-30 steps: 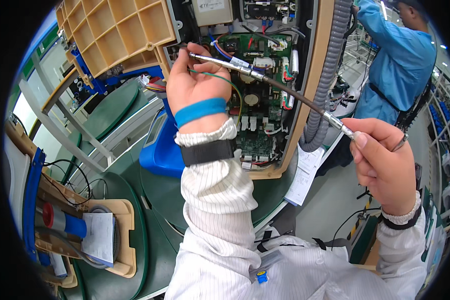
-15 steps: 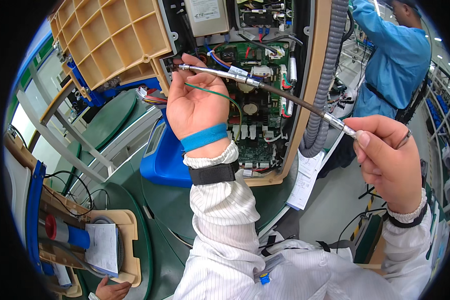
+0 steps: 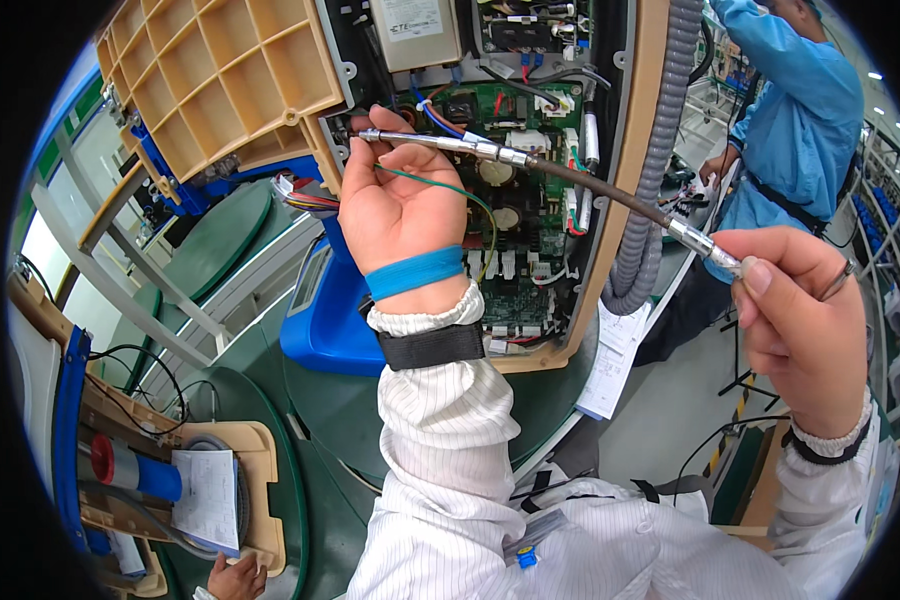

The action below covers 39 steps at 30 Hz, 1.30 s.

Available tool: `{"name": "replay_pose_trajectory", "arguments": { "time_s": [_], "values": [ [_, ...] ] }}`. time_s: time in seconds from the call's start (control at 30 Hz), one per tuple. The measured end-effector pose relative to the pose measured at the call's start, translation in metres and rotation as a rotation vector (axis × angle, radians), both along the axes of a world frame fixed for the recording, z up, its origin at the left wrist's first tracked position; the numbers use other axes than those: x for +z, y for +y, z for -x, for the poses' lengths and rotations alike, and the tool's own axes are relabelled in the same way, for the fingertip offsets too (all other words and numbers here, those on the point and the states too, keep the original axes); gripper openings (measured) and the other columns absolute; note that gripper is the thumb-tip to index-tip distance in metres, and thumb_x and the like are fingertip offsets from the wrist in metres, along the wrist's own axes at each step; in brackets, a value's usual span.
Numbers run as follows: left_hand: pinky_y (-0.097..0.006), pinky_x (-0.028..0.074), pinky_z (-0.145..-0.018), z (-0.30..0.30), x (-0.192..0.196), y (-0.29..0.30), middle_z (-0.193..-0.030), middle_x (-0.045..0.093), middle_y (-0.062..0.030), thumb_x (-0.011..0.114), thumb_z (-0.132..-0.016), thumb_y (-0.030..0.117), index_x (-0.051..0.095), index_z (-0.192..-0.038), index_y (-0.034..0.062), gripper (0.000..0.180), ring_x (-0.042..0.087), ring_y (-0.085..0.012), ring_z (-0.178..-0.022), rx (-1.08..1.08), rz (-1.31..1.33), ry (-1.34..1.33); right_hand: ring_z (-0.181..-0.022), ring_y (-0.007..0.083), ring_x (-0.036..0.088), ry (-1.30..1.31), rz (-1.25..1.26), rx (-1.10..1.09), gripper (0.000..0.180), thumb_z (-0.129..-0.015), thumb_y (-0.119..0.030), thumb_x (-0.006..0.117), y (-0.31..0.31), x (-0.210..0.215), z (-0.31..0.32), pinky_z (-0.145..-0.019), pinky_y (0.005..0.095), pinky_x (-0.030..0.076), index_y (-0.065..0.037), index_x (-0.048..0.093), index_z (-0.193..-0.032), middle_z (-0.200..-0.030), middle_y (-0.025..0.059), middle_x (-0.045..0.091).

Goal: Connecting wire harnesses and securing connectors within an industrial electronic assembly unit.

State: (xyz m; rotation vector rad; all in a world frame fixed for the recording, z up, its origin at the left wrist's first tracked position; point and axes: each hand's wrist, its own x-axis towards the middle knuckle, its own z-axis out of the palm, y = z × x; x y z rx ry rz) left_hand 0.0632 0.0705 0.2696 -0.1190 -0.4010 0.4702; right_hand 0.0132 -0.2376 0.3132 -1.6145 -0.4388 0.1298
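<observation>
Beige plastic dominates up top: a ribbed housing cover (image 3: 225, 85) tilted open beside the appliance chassis (image 3: 610, 180), whose green circuit board (image 3: 515, 190) stands exposed. A grey corrugated hose (image 3: 650, 170) runs down the chassis's right edge. Behind it, a co-worker in a blue smock (image 3: 795, 120) works at another bench. Lower left, a blue tray (image 3: 325, 310) sits on the green conveyor surface (image 3: 220, 240).

Across the board stretches a flexible-shaft driver (image 3: 570, 180), its long axis running from upper left down to lower right. The left hand (image 3: 400, 205) is raised, palm toward the camera, fingers curled around the metal tip end, pinching it against the board's upper left corner. A green wire (image 3: 450, 190) loops just below that tip, passing by the palm. The right hand (image 3: 795, 320) is clenched around the other metal end, thumb and fingers gripping it well away from the board, low and to the right.

So the left hand is the nearer to the board; the tip points leftward, away from the right hand.
</observation>
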Motion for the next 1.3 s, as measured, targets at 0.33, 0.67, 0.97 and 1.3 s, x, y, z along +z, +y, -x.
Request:
{"name": "replay_pose_trajectory", "arguments": {
  "time_s": [0.33,0.67,0.97,1.3],
  "values": [
    [-0.022,0.055,-0.060,-0.007,0.002,-0.015,-0.103,0.065,-0.0155,0.047,-0.102,0.018,0.054,-0.104,0.0025,0.017,0.065,-0.0175,-0.089,0.236,-0.122,0.106,-0.043,-0.0017,0.031,-0.093,0.077,-0.066,0.026,-0.098,-0.014,0.051,-0.005,0.015,0.013,-0.036,0.0152,0.023,0.004,0.060,-0.115,-0.070,-0.0015,0.052],
    [-0.024,0.053,-0.053,0.000,0.004,-0.013,-0.094,0.064,-0.0048,0.049,-0.101,0.030,0.055,-0.101,0.0077,0.023,0.065,-0.0170,-0.092,0.269,-0.180,0.154,-0.043,-0.0014,0.031,-0.162,0.219,-0.077,0.027,-0.098,-0.016,0.051,-0.009,0.029,0.015,-0.037,0.0153,0.023,0.003,0.060,-0.115,-0.069,-0.0023,0.051],
    [-0.024,0.051,-0.050,0.001,0.011,-0.010,-0.090,0.064,-0.0012,0.053,-0.099,0.028,0.056,-0.101,0.0081,0.020,0.067,-0.0181,-0.088,0.210,-0.124,0.247,-0.045,-0.0005,0.036,-0.197,0.310,-0.051,0.024,-0.096,-0.013,0.056,-0.016,0.063,0.014,-0.038,0.0155,0.027,0.003,0.063,-0.112,-0.069,-0.0009,0.056],
    [-0.023,0.059,-0.061,0.004,-0.007,-0.031,-0.099,0.064,-0.0098,0.051,-0.101,0.021,0.056,-0.103,0.0007,0.021,0.065,-0.0196,-0.098,0.494,-0.236,0.187,-0.047,0.0010,0.040,-0.314,0.230,0.255,0.024,-0.095,-0.010,0.061,-0.045,0.085,0.000,-0.040,0.0154,0.029,0.003,0.065,-0.114,-0.073,0.0036,0.062]
  ]
}}
